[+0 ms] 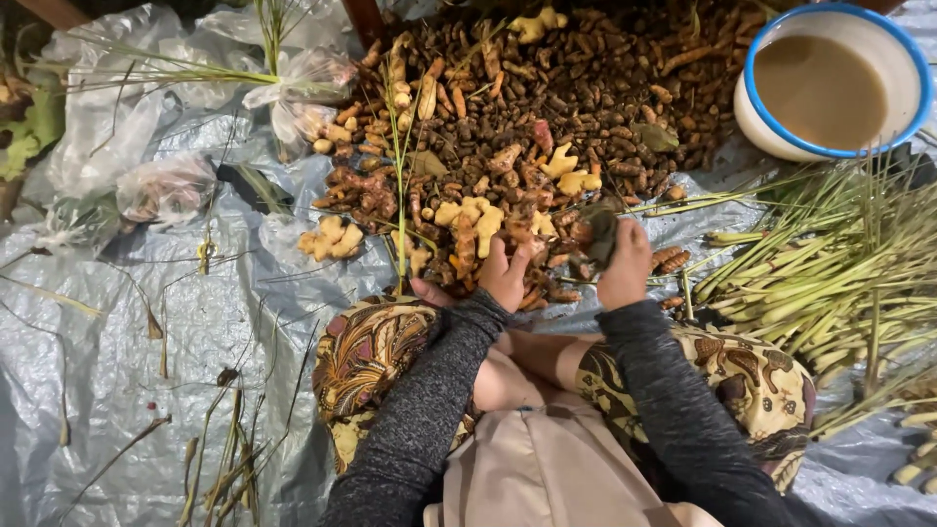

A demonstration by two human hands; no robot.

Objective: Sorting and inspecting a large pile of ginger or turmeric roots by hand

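We see a heap of roots (517, 127), small brown turmeric fingers mixed with paler yellow ginger-like knobs, far too many to count, piled on a grey plastic sheet (117, 342) just ahead of the knees. Our left hand (503, 276) rests on the near edge of the heap, fingers curled down among the pieces; whether they pinch one we cannot tell. Our right hand (625, 262) closes round one dark, dull piece (600, 234), lifted at the heap's edge. One white bowl with a blue rim (830, 83) holds murky brown water at far right. Green lemongrass stalks (830, 263) lie beside the right hand, clear plastic bags (146, 156) at left.
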